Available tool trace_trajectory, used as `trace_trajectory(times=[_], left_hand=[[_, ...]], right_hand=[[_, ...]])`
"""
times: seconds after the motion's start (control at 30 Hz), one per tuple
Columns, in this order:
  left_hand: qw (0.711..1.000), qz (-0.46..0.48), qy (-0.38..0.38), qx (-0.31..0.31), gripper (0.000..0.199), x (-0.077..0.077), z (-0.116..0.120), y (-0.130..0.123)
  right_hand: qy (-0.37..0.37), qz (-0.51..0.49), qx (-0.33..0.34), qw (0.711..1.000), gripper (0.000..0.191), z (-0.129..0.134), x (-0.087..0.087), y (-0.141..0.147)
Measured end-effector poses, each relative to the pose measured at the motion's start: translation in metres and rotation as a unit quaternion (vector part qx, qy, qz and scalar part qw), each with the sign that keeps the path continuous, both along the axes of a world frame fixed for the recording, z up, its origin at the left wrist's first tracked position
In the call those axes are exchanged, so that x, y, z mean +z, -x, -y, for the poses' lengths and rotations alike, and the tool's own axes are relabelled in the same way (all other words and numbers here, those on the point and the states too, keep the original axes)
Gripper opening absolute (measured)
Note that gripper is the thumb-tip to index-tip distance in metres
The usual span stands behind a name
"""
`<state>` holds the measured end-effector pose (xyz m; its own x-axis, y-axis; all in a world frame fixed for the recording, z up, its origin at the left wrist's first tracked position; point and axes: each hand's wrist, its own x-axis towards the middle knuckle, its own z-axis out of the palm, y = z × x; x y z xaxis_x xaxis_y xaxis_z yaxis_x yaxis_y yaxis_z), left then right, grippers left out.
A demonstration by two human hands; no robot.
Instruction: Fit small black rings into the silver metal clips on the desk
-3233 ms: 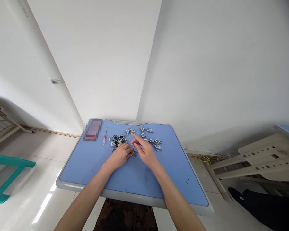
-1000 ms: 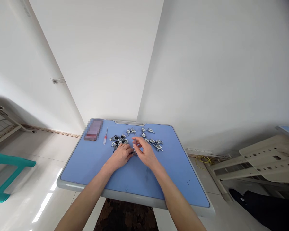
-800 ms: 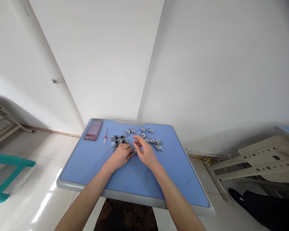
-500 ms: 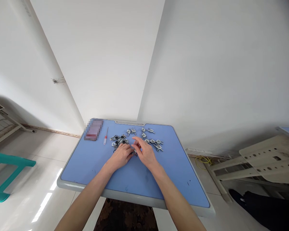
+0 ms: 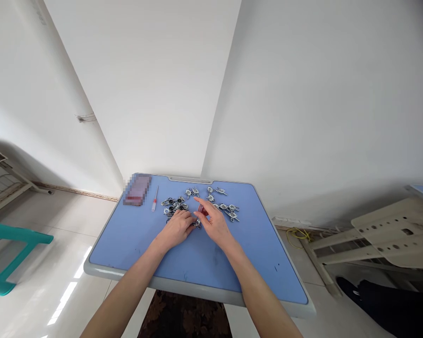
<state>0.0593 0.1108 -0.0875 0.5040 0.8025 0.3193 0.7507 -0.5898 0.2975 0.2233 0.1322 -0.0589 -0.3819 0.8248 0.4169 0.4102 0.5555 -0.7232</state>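
Mid-desk (image 5: 183, 267), a small silvery part (image 5: 197, 224) lies under a tilted, half-hidden reddish tool (image 5: 200, 209), with a black-and-silver heap (image 5: 174, 206) left of the desk's middle and loose silvery pieces (image 5: 231, 214) right and toward its far edge.

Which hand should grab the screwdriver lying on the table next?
Left, I think. The left hand is nearer the screwdriver, though it holds a metal part. The right hand is farther away, holding a reddish handle.

Faint wall lettering (image 5: 39, 13), unreadable (too blurred)
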Motion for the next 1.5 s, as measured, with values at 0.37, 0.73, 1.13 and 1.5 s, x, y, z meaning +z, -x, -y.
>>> trace_trajectory(times=[0.37,0.73,1.13,1.5], left_hand=[[1.0,0.004,0.006,-0.004,0.012,-0.001,0.0,0.0],[1.0,-0.005,-0.002,0.019,0.023,0.003,0.002,0.0],[0.999,0.007,-0.003,0.031,0.016,0.006,0.004,0.0],[1.0,-0.005,-0.002,0.028,0.008,0.004,0.001,0.0]], right_hand=[[0.086,-0.057,0.077,0.992,0.038,0.0,-0.002,0.0],[0.131,-0.169,0.04,0.976,0.025,-0.003,0.0,-0.003],[0.084,0.169,0.024,0.982,0.011,-0.014,0.0,-0.02],[0.047,0.262,0.027,0.964,0.018,-0.009,0.003,-0.013]])
